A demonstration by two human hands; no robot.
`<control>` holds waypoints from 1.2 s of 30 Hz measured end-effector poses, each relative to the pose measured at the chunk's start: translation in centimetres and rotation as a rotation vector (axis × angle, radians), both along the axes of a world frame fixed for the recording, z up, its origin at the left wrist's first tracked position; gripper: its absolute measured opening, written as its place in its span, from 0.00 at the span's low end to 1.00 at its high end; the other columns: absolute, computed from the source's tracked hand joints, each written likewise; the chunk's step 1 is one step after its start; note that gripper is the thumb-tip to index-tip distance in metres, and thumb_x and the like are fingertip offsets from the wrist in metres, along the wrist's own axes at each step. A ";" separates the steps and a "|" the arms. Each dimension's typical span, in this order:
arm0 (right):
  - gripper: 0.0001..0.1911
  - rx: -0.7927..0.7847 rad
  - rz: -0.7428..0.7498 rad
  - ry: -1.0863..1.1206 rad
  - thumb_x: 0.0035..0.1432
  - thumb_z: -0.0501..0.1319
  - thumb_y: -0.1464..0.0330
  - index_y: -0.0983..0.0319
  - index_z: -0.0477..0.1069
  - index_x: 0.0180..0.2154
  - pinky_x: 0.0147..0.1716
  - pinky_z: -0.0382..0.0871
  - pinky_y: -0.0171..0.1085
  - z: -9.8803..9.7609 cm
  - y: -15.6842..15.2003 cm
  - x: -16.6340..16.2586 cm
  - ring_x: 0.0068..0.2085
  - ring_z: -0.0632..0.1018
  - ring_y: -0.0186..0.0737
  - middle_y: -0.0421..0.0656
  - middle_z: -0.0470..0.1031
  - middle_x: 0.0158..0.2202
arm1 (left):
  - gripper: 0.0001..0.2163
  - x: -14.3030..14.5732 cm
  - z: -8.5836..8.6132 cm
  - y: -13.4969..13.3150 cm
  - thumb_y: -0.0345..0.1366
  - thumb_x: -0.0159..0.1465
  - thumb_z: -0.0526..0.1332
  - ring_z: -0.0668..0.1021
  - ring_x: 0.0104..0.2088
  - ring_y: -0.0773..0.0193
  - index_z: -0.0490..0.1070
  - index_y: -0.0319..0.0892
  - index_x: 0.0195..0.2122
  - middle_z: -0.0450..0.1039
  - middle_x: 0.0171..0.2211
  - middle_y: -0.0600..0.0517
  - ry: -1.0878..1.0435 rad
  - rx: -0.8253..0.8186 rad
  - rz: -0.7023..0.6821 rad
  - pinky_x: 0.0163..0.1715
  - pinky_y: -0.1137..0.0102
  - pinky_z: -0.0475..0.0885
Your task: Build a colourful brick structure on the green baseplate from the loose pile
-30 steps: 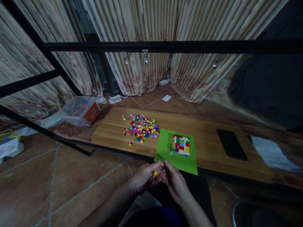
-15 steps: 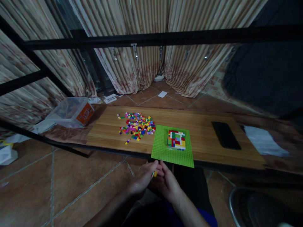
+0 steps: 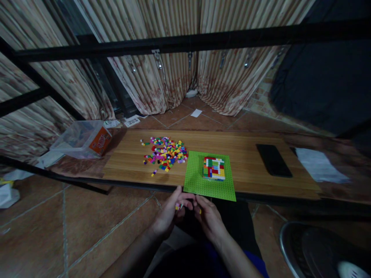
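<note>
My left hand [image 3: 169, 212] is curled in front of the bench edge, with a few small toy bricks [image 3: 178, 207], yellow and whitish among them, held in its fingers. Close beside it, my right hand [image 3: 210, 218] is closed with a bit of a yellow brick [image 3: 199, 211] showing at its fingers. The fingertips of both hands meet or nearly meet. Just beyond them lies a green baseplate [image 3: 194, 181], its near edge jutting over the bench edge. On it stands a square block of multicoloured bricks [image 3: 213, 168]. Left of the baseplate is a loose pile of small bricks [image 3: 168, 152].
The wooden bench [image 3: 243, 166] carries a black phone-like slab [image 3: 274, 160] at the right. White paper [image 3: 320, 165] lies past it. A clear plastic box [image 3: 78, 139] with an orange label sits at the left. A dark metal bar [image 3: 174, 44] crosses in front of the curtains.
My hands have drawn slightly apart, and bricks now show in both. The left fingers have opened a little from the right. The whole view has shifted slightly.
</note>
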State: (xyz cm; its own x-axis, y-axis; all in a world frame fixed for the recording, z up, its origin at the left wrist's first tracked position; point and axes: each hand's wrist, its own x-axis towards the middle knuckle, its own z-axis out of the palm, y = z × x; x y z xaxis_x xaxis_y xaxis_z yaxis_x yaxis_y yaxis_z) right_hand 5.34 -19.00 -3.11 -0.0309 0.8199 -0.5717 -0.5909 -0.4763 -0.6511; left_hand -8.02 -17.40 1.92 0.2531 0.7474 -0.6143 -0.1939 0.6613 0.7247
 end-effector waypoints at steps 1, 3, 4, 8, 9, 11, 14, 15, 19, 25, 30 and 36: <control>0.16 0.039 0.037 -0.050 0.42 0.72 0.58 0.62 0.74 0.27 0.18 0.50 0.29 0.6 0.0 0.1 0.19 0.61 0.26 0.35 0.68 0.20 | 0.29 -0.2 -0.1 0.3 0.59 0.61 0.51 0.58 0.16 0.76 0.74 0.36 0.44 0.70 0.25 0.52 -0.038 -0.022 0.043 0.17 0.75 0.48; 0.17 0.127 0.108 -0.149 0.42 0.72 0.57 0.62 0.76 0.29 0.18 0.49 0.30 1.8 -0.1 0.1 0.19 0.59 0.26 0.34 0.66 0.19 | 0.29 -0.3 -0.3 0.6 0.58 0.63 0.50 0.61 0.17 0.75 0.73 0.35 0.45 0.69 0.25 0.53 -0.107 -0.063 0.120 0.17 0.76 0.51; 0.17 0.174 0.128 -0.194 0.41 0.72 0.58 0.62 0.76 0.30 0.19 0.51 0.30 2.2 -0.2 -0.2 0.19 0.60 0.26 0.34 0.67 0.19 | 0.28 -0.3 -0.3 0.7 0.56 0.64 0.50 0.63 0.18 0.75 0.72 0.35 0.46 0.69 0.26 0.52 -0.143 -0.073 0.147 0.18 0.76 0.55; 0.15 0.309 0.126 -0.328 0.41 0.72 0.62 0.61 0.76 0.32 0.23 0.57 0.31 2.4 -0.5 -1.4 0.22 0.64 0.29 0.34 0.68 0.19 | 0.25 0.1 -0.3 0.3 0.52 0.66 0.50 0.75 0.32 0.66 0.71 0.34 0.48 0.74 0.36 0.45 -0.219 -0.032 0.182 0.34 0.72 0.69; 0.14 0.312 0.114 -0.344 0.42 0.71 0.62 0.61 0.76 0.32 0.24 0.58 0.31 2.2 -0.5 -1.6 0.22 0.65 0.29 0.34 0.69 0.20 | 0.24 0.2 -0.3 0.1 0.51 0.65 0.52 0.76 0.36 0.63 0.72 0.35 0.49 0.75 0.38 0.44 -0.202 -0.001 0.181 0.37 0.71 0.70; 0.12 0.304 0.088 -0.351 0.46 0.69 0.60 0.61 0.75 0.31 0.26 0.60 0.32 1.9 -0.4 -1.7 0.24 0.68 0.31 0.36 0.71 0.22 | 0.21 0.3 -0.2 -0.4 0.49 0.63 0.57 0.76 0.43 0.59 0.73 0.37 0.48 0.75 0.43 0.44 -0.114 0.091 0.154 0.42 0.69 0.70; 0.13 0.315 0.076 -0.329 0.49 0.67 0.58 0.62 0.75 0.29 0.28 0.62 0.33 1.8 -0.3 -1.1 0.26 0.70 0.33 0.39 0.74 0.24 | 0.18 0.3 0.0 -0.6 0.45 0.59 0.63 0.75 0.45 0.58 0.76 0.40 0.46 0.76 0.44 0.46 0.043 0.203 0.073 0.44 0.69 0.69; 0.14 0.323 0.085 -0.331 0.49 0.67 0.58 0.62 0.75 0.29 0.28 0.61 0.33 1.9 -0.2 -0.9 0.25 0.70 0.33 0.38 0.73 0.23 | 0.17 0.3 0.1 -0.6 0.43 0.58 0.64 0.76 0.43 0.59 0.76 0.40 0.45 0.77 0.43 0.47 0.088 0.227 0.053 0.43 0.69 0.69; 0.16 0.346 0.135 -0.379 0.50 0.66 0.56 0.63 0.75 0.28 0.25 0.56 0.32 2.1 0.0 -0.4 0.23 0.64 0.29 0.36 0.68 0.20 | 0.12 0.4 0.6 0.1 0.41 0.56 0.65 0.76 0.35 0.63 0.79 0.38 0.36 0.79 0.33 0.49 0.234 0.329 0.039 0.38 0.71 0.69; 0.20 0.338 0.242 -0.374 0.50 0.65 0.52 0.63 0.70 0.23 0.20 0.46 0.32 2.3 0.1 -0.2 0.19 0.55 0.26 0.33 0.62 0.18 | 0.12 0.0 0.6 0.5 0.43 0.56 0.64 0.71 0.24 0.69 0.78 0.37 0.28 0.74 0.22 0.52 0.244 0.368 -0.027 0.27 0.74 0.64; 0.22 0.323 0.256 -0.346 0.49 0.65 0.50 0.62 0.68 0.22 0.19 0.42 0.33 2.5 0.0 0.0 0.18 0.52 0.26 0.33 0.59 0.16 | 0.14 -0.2 0.5 0.2 0.44 0.57 0.64 0.67 0.22 0.71 0.78 0.36 0.28 0.71 0.20 0.53 0.247 0.347 -0.047 0.25 0.75 0.62; 0.21 0.320 0.235 -0.301 0.50 0.65 0.51 0.63 0.68 0.23 0.19 0.41 0.32 2.4 0.2 -0.1 0.18 0.53 0.25 0.32 0.59 0.16 | 0.14 0.0 0.1 0.4 0.44 0.57 0.64 0.68 0.23 0.71 0.78 0.36 0.27 0.72 0.21 0.52 0.242 0.389 -0.009 0.26 0.74 0.62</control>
State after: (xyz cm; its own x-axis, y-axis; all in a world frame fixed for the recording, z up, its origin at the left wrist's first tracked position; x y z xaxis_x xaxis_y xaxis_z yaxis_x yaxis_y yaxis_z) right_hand 5.20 -18.78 -0.74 -0.1079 0.9465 -0.3042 -0.2553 -0.3221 -0.9117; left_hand -8.04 -17.02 1.97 0.1448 0.9326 -0.3307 0.0160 0.3319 0.9432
